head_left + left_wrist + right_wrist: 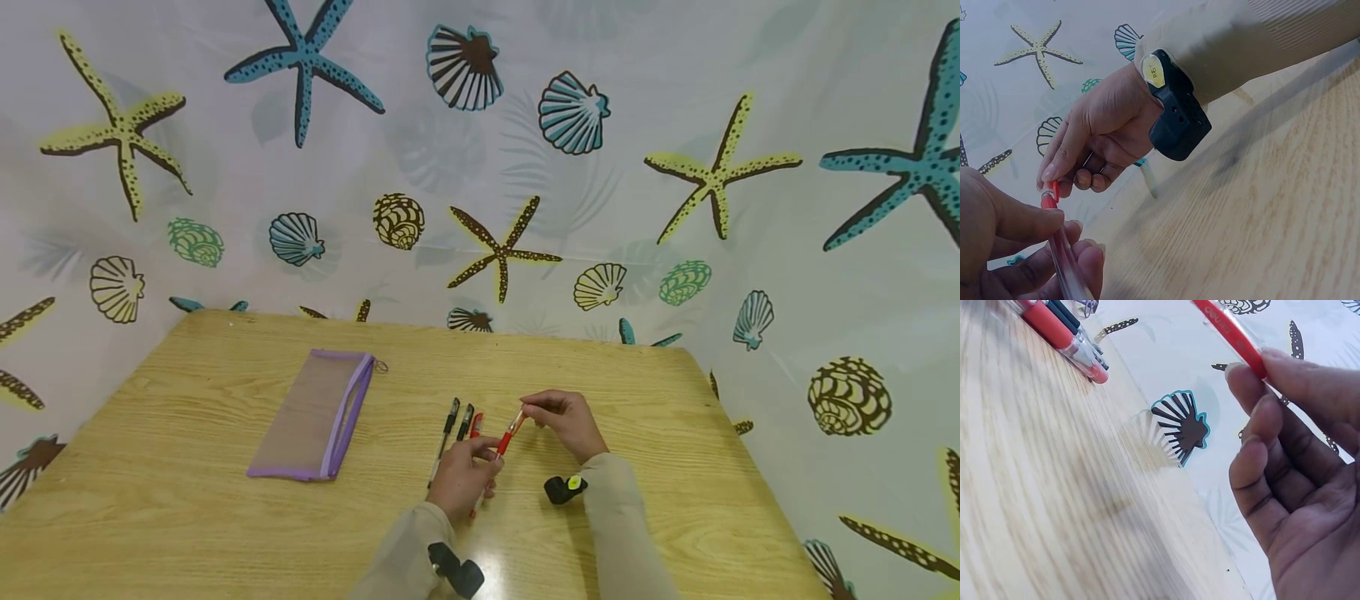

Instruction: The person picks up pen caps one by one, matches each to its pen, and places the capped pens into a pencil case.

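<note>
My left hand [459, 482] grips the clear barrel of a red gel pen [505, 442] between thumb and fingers. At the pen's upper end, my right hand [567, 422] pinches the cap with thumb and forefinger. The left wrist view has the pen [1067, 265] slanting up from the left fingers to the right fingertips. Close up in the right wrist view, the red clip of the cap [1230, 330] carries small lettering. Beside the left hand lie two black pens [450, 421] and another red pen [477, 423], partly hidden behind it.
A mesh zip pouch [311, 412] with purple edging lies on the left part of the wooden table [172, 533]. A curtain [420, 158] printed with starfish and shells surrounds the table's back and sides. Black wrist cameras [455, 571] sit on both sleeves.
</note>
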Demonstrator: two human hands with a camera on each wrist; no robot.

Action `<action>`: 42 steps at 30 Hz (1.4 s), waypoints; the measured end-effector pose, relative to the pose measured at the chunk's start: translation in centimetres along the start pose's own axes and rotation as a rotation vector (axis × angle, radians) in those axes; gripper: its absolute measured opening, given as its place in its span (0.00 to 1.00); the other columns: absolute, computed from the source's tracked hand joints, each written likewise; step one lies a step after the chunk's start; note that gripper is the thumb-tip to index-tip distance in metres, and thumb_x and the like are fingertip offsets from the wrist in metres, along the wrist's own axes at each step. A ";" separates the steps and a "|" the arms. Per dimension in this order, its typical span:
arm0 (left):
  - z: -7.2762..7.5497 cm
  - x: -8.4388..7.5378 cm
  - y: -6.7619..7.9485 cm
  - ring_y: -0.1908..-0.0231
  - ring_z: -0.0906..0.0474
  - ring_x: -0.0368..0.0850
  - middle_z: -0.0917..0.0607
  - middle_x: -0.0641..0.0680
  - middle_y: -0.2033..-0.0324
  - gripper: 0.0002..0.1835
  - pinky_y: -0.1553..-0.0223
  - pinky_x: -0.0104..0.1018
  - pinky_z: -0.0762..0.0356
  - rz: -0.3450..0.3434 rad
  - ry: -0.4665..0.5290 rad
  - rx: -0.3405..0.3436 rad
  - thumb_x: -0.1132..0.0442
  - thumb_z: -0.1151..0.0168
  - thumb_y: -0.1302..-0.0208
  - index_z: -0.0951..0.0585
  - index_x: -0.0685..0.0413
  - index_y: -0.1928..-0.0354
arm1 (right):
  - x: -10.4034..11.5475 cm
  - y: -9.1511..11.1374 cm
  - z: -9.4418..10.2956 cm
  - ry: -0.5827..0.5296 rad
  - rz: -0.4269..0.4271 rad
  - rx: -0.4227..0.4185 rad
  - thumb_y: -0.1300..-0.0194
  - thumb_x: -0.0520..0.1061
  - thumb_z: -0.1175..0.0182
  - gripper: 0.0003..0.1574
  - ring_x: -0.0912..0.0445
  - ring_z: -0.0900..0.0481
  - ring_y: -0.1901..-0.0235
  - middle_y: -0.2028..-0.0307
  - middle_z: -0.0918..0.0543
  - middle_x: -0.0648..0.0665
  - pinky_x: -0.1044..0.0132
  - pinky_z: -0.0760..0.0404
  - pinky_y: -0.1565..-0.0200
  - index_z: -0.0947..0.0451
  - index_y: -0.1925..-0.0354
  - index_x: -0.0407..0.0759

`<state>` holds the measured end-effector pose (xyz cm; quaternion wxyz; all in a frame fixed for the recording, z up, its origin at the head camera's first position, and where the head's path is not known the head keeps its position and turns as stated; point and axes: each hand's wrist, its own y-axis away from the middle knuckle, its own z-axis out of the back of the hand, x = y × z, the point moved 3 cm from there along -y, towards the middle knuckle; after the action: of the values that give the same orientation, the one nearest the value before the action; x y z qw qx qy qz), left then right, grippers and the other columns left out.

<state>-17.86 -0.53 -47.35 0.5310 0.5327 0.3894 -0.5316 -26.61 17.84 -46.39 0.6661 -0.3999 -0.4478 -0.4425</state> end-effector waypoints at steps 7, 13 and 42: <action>-0.1 0.1 0.0 0.74 0.22 0.44 0.20 0.54 0.64 0.17 0.74 0.35 0.19 -0.002 0.001 -0.001 0.67 0.40 0.34 0.22 0.60 0.43 | 0.9 0.4 -0.4 -0.016 -0.025 0.035 0.34 0.37 0.40 0.16 0.38 0.24 0.65 0.60 0.16 0.39 0.47 0.22 0.59 0.21 0.52 0.25; -0.1 0.1 0.0 0.75 0.22 0.44 0.21 0.54 0.64 0.17 0.75 0.35 0.19 -0.007 0.004 -0.010 0.68 0.40 0.34 0.21 0.60 0.44 | 3.0 1.2 -1.2 -0.027 -0.015 0.066 0.34 0.36 0.40 0.15 0.33 0.24 0.58 0.55 0.19 0.27 0.45 0.22 0.55 0.20 0.54 0.25; -0.6 0.2 0.3 0.84 0.25 0.40 0.19 0.55 0.69 0.14 0.81 0.35 0.22 -0.028 0.131 -0.056 0.72 0.38 0.37 0.20 0.69 0.49 | 0.4 0.5 -2.2 -0.113 0.020 0.022 0.38 0.39 0.35 0.19 0.55 0.23 0.73 0.72 0.16 0.49 0.58 0.21 0.64 0.21 0.59 0.19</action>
<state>-17.49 -0.05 -47.54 0.5116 0.5457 0.4456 -0.4918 -25.49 15.90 -46.73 0.6484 -0.4214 -0.4857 -0.4076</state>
